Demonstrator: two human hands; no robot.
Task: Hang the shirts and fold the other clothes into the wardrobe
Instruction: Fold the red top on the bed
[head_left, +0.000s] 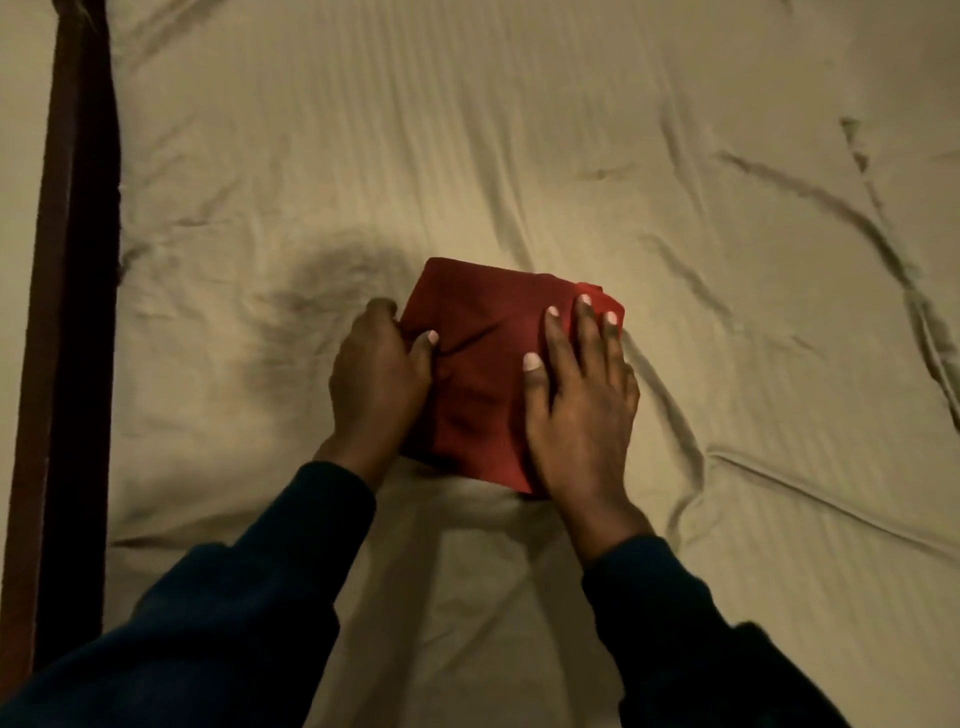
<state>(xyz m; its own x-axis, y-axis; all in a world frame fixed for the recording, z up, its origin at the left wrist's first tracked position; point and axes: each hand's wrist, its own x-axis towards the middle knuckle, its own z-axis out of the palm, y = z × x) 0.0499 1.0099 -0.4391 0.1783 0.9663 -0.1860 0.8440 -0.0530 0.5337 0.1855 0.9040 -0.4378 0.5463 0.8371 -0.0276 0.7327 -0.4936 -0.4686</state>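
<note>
A folded red garment (483, 374) lies mid-bed on the wrinkled beige sheet (571, 156). The left hand (379, 379) pinches its 9 o'clock edge, fingers tucked under and hidden; the right hand (582, 410) presses flat on its 3 o'clock side. A dark bed frame (67, 312) borders 9 o'clock; bare sheet spreads toward 12 and 3.

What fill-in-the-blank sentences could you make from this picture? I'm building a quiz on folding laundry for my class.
1. The folded garment on the bed sheet is ____ in colour.
2. The right hand presses on the garment with its fingers ____.
3. The left hand grips the garment's ____ edge.
4. Both sleeves are dark ____.

Missing words: red; straight; left; blue
</note>
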